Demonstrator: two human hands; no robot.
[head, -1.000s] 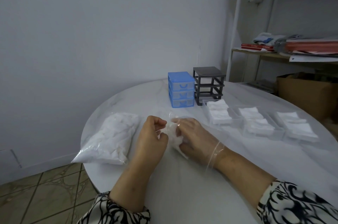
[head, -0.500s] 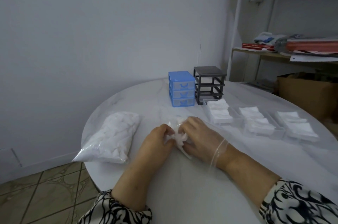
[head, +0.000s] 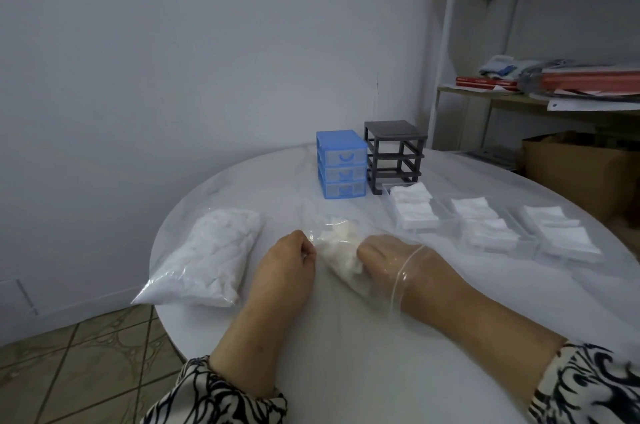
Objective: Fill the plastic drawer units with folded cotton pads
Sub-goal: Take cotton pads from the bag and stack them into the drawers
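While a person sits at a round white table (head: 346, 371), both hands work on a nearly empty clear plastic bag (head: 341, 252) holding a few loose cotton pads. Their left hand (head: 287, 262) pinches the bag's edge, fingers curled tight on the film. Their right hand (head: 394, 261) is pushed inside the bag, fingers bent around a small clump of pads (head: 337, 240).

To the left lies a full bag of pads (head: 207, 261), untouched. Three clear drawers (head: 491, 233) sit in a row to the right, each already holding folded pads, just in front of an empty grey frame (head: 394, 155). A blue drawer unit (head: 341, 164) stands beside the frame, drawers closed (whether they are filled I cannot tell).

Risks, as I judge them: the thin film could cling to the wrist as the hand withdraws, dragging pads out onto the table. A grab this loose may crumple the pads, making neat folds harder. The clear drawers sit near the right forearm, so a wide swing could nudge them and upset their stacks.
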